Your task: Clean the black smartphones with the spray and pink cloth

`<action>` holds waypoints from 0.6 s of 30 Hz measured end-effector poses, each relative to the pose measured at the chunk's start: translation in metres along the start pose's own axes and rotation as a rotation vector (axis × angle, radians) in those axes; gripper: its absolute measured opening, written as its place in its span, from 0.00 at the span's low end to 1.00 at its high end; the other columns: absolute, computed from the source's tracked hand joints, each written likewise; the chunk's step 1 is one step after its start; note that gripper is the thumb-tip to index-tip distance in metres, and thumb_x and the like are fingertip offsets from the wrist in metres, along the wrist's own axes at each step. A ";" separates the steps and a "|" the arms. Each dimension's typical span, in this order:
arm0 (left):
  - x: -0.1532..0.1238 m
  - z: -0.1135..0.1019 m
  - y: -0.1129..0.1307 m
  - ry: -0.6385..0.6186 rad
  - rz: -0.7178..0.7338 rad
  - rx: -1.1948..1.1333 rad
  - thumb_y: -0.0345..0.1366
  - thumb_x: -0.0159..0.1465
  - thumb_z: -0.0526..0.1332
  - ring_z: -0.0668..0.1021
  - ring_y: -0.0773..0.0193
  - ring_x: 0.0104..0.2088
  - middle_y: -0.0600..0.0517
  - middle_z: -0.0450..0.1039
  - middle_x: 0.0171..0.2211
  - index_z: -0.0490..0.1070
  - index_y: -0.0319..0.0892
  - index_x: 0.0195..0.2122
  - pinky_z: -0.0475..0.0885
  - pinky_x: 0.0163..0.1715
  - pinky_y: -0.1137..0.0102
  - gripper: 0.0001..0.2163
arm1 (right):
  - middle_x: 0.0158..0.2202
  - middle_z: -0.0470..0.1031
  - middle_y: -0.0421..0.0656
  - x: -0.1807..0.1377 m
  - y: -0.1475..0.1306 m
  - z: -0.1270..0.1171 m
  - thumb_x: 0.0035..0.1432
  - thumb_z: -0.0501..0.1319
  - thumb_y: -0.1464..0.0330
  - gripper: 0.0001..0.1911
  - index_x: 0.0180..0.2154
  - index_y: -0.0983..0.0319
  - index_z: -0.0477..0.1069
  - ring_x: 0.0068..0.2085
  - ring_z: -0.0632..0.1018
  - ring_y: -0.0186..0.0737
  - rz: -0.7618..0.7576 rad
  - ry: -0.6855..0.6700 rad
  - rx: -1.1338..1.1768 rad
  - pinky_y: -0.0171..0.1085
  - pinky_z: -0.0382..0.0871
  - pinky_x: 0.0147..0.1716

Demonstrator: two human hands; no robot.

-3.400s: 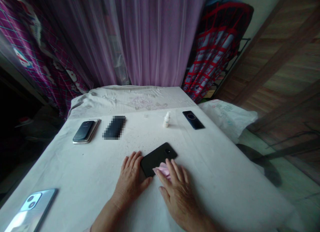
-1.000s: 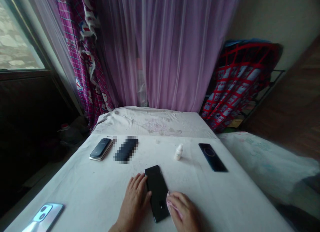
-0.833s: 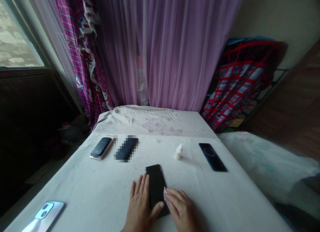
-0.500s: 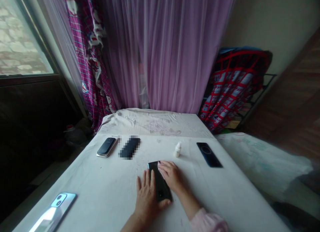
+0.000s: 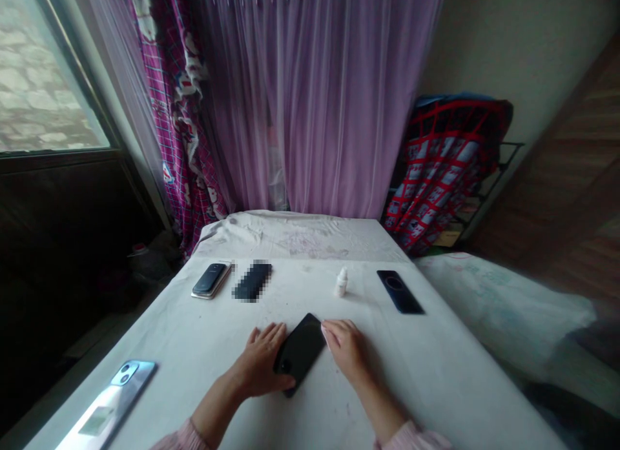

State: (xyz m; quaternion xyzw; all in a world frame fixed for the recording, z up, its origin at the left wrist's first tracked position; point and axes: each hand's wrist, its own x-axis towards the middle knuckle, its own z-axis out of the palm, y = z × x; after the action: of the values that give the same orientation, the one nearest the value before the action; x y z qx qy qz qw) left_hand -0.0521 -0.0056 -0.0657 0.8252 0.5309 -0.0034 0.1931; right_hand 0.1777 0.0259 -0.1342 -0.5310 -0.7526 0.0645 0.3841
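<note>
A black smartphone (image 5: 303, 350) lies aslant on the white-covered table, between my two hands. My left hand (image 5: 261, 363) grips its left side, the thumb over the near end and the fingers along the far-left edge. At the right edge of the phone is my right hand (image 5: 346, 347), fingers bent together around a small pale cloth (image 5: 327, 337), mostly hidden under them. Beyond the hands stands a small white dropper bottle (image 5: 341, 283), upright with its cap on.
Another dark phone (image 5: 400, 292) lies at right. Farther left are a dark phone stacked on a pale one (image 5: 211, 279) and a blurred-out dark object (image 5: 252, 281). A silvery-blue phone (image 5: 109, 405) rests near the left edge. Purple curtains (image 5: 329, 114) hang behind the table (image 5: 426, 379).
The black phone has turned, its far end now pointing right. My left hand has shifted left to its side, and my right hand has moved from its surface to its right edge.
</note>
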 end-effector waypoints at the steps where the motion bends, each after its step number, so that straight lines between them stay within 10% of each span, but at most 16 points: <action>1: -0.002 0.006 0.007 0.019 -0.032 0.015 0.52 0.52 0.65 0.53 0.42 0.66 0.36 0.49 0.66 0.48 0.36 0.67 0.49 0.62 0.44 0.46 | 0.39 0.80 0.45 -0.007 -0.003 -0.002 0.63 0.54 0.70 0.13 0.40 0.60 0.78 0.40 0.76 0.42 0.002 0.009 -0.003 0.39 0.70 0.42; 9: 0.003 0.067 0.023 0.356 -0.085 0.125 0.55 0.62 0.55 0.60 0.43 0.64 0.36 0.56 0.64 0.57 0.34 0.64 0.54 0.61 0.45 0.36 | 0.39 0.80 0.44 0.006 -0.015 0.007 0.61 0.55 0.72 0.13 0.40 0.58 0.78 0.40 0.77 0.41 -0.018 -0.042 0.040 0.38 0.71 0.42; 18: 0.010 0.050 0.002 0.348 0.106 0.111 0.58 0.59 0.58 0.61 0.42 0.63 0.37 0.60 0.63 0.58 0.37 0.63 0.54 0.60 0.44 0.38 | 0.36 0.81 0.43 0.031 -0.010 0.019 0.58 0.58 0.72 0.11 0.36 0.57 0.79 0.39 0.77 0.40 -0.099 -0.073 0.075 0.38 0.72 0.41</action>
State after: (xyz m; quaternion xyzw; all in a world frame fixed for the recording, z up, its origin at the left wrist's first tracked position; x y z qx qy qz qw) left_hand -0.0362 -0.0131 -0.1135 0.8494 0.5111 0.1201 0.0526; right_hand 0.1530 0.0539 -0.1265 -0.4757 -0.7884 0.0929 0.3788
